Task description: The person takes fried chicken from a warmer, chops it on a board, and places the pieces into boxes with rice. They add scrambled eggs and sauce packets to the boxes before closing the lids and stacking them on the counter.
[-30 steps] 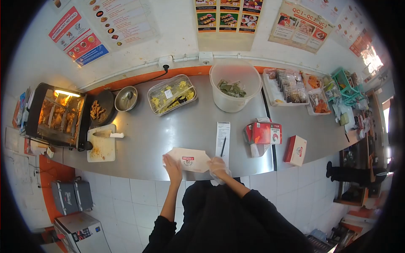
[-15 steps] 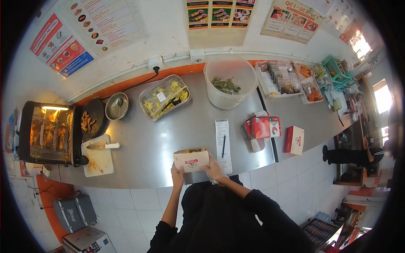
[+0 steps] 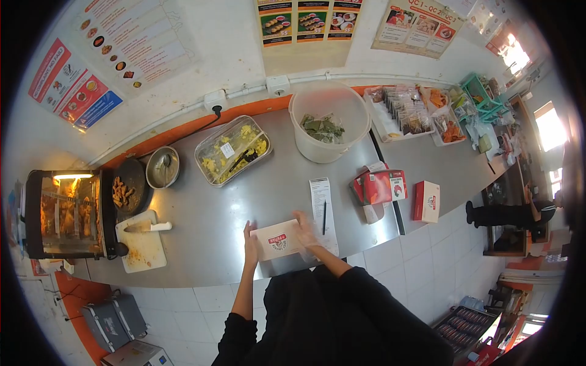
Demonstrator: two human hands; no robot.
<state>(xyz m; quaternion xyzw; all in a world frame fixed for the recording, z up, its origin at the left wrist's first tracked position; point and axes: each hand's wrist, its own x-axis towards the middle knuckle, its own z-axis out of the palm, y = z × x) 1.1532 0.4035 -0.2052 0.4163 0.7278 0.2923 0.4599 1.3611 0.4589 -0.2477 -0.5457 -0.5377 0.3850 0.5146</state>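
A white cardboard food box (image 3: pixel 278 240) with a red printed logo sits between my hands at the front of the steel counter (image 3: pixel 268 201), its lid closed. My left hand (image 3: pixel 251 243) grips the box's left side, fingers up along the edge. On the opposite side, my right hand (image 3: pixel 307 233) holds the right edge, with what looks like a clear plastic glove about it. Right beside that hand lies a long paper slip (image 3: pixel 320 198) with a black pen (image 3: pixel 325 218) on it. The undersides of the box and some fingertips are hidden.
Red boxes (image 3: pixel 381 186) and a red-and-white box (image 3: pixel 426 201) stand to the right. Behind are a bucket of leaves (image 3: pixel 299 131) and a tray of yellow food (image 3: pixel 210 171). A knife (image 3: pixel 160 226) rests on a cutting board (image 3: pixel 149 256) at left. A person (image 3: pixel 506 213) stands far right.
The box's lid, partly open before with food showing at the back, is now down. My hands have shifted slightly up along the sides, and the view has tilted a little.
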